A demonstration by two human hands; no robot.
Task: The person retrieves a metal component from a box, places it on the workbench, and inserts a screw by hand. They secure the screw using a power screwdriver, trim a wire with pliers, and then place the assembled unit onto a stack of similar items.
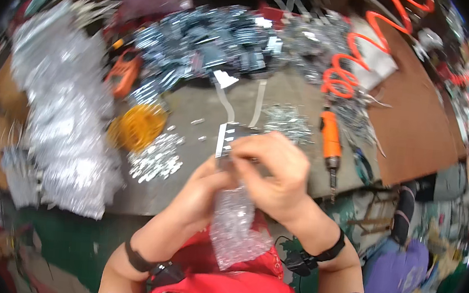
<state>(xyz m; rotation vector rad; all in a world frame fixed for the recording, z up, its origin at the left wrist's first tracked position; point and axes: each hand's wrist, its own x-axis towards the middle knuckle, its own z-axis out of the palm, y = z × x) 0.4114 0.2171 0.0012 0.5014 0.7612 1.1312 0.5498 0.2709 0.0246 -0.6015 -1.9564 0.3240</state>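
My left hand (208, 181) is closed round a dark flat piece with a bright silver edge (225, 140), held up over the front part of the bench. A strip of clear bubble wrap (235, 225) hangs below my hands, over my red apron; whether it is a bag or a sheet I cannot tell. My right hand (277, 170) is at the piece's right side, thumb and fingers pinched together. Blur hides what lies between those fingertips. Small silver metal parts (157, 159) lie in a pile left of my hands, and thin screws or pins (289, 122) lie just beyond them.
A stack of bubble wrap (62, 113) covers the left side. A yellow tape roll (141, 127) and an orange meter (123, 72) sit beside it. Heaped metal parts (210, 42) fill the back. Right are an orange electric screwdriver (330, 136), a coiled orange hose (340, 77) and brown board (412, 118).
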